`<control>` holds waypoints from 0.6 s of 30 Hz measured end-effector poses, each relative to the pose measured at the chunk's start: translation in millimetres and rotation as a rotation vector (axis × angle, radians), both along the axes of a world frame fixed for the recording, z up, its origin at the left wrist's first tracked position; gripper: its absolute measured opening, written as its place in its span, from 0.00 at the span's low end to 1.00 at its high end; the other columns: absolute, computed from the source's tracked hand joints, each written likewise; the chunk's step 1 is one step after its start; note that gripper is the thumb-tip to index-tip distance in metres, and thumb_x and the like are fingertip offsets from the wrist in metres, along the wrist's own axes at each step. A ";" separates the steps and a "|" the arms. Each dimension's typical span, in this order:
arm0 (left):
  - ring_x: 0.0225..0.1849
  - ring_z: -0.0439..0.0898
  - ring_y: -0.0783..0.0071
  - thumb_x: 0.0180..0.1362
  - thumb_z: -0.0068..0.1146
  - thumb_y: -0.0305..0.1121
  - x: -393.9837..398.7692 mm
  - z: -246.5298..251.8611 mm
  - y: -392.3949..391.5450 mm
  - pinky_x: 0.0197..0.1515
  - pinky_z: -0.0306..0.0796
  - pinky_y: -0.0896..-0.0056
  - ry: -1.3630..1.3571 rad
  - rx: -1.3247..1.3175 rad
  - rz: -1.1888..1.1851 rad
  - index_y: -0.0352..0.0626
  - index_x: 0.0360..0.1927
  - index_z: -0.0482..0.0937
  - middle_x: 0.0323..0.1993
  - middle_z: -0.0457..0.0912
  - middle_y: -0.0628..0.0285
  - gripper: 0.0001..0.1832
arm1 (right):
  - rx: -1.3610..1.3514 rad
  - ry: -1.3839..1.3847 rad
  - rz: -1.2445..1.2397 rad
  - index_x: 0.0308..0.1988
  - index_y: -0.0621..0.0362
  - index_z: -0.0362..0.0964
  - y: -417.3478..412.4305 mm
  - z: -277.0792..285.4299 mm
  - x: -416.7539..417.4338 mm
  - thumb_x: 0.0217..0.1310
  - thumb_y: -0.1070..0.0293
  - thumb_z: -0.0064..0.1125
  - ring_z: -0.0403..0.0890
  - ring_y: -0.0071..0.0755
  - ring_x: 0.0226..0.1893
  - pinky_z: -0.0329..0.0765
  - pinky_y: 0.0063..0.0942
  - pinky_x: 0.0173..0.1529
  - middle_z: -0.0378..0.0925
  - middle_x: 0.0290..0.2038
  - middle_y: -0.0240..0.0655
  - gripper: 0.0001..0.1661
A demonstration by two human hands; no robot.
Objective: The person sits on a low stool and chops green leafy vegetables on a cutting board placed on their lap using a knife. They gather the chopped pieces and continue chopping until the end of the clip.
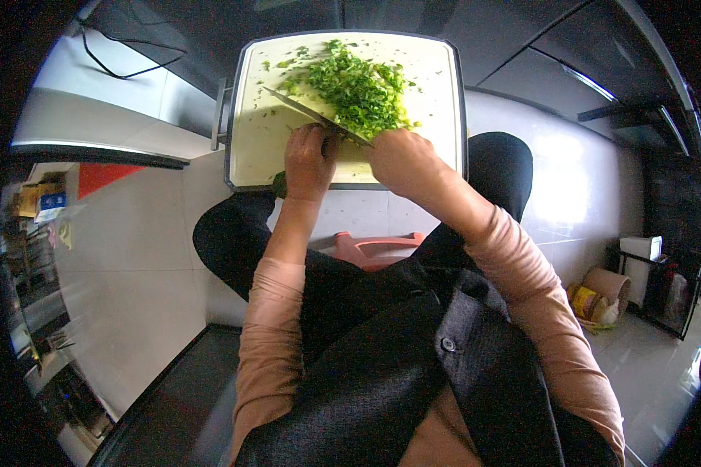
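My right hand (402, 160) grips the handle of a kitchen knife (301, 108). The blade slants up and left across a white cutting board (257, 149) with a dark rim. My left hand (309, 153) is curled on the near part of the board, its fingers close against the blade. Dark leafy greens (279, 184) stick out beside the left wrist; the rest of them is hidden under that hand. Beyond the knife lies a heap of chopped greens (359, 90), with loose bits scattered around it.
My knees (233, 239) flank the board's near side. A red plastic stool (380, 248) shows between my legs. Dark cabinet fronts (397, 14) stand beyond the board, and a black cable (131, 76) hangs at upper left. Bags (593, 303) sit on the floor at right.
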State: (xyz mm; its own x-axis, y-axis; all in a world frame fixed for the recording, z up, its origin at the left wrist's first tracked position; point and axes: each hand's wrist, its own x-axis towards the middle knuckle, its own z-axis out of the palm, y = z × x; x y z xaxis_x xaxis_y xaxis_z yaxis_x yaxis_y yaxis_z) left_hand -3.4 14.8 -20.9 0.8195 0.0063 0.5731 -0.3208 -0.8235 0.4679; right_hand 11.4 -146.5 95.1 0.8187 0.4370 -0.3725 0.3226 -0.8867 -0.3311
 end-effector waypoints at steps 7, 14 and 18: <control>0.39 0.71 0.54 0.43 0.55 0.24 -12.8 20.0 -0.3 0.43 0.65 0.55 0.100 0.167 -0.012 0.42 0.34 0.75 0.35 0.75 0.57 0.11 | 0.014 -0.081 0.082 0.28 0.64 0.75 0.7 -8.8 7.0 0.61 0.61 0.41 0.80 0.51 0.29 0.76 0.42 0.37 0.77 0.26 0.49 0.20; 0.37 0.73 0.52 0.43 0.55 0.23 2.2 9.0 11.9 0.40 0.68 0.57 0.040 0.053 -0.067 0.39 0.31 0.75 0.32 0.75 0.54 0.09 | 0.011 -0.064 0.020 0.30 0.66 0.75 -45.4 4.3 -1.8 0.62 0.60 0.42 0.79 0.49 0.25 0.76 0.40 0.34 0.76 0.23 0.50 0.22; 0.37 0.73 0.53 0.43 0.55 0.22 14.6 20.2 3.5 0.40 0.69 0.58 0.060 0.123 -0.051 0.38 0.31 0.74 0.32 0.75 0.54 0.08 | 0.055 -0.116 -0.024 0.29 0.67 0.75 -61.8 2.4 -0.5 0.62 0.60 0.44 0.79 0.49 0.22 0.76 0.40 0.31 0.75 0.20 0.51 0.21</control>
State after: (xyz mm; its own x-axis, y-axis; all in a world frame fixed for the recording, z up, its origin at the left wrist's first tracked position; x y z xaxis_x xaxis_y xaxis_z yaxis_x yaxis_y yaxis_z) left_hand 11.2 18.2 -0.6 0.8500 -0.1031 0.5166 -0.3378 -0.8591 0.3845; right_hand 10.8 -208.3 97.5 0.8654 0.4338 -0.2506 0.3403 -0.8761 -0.3414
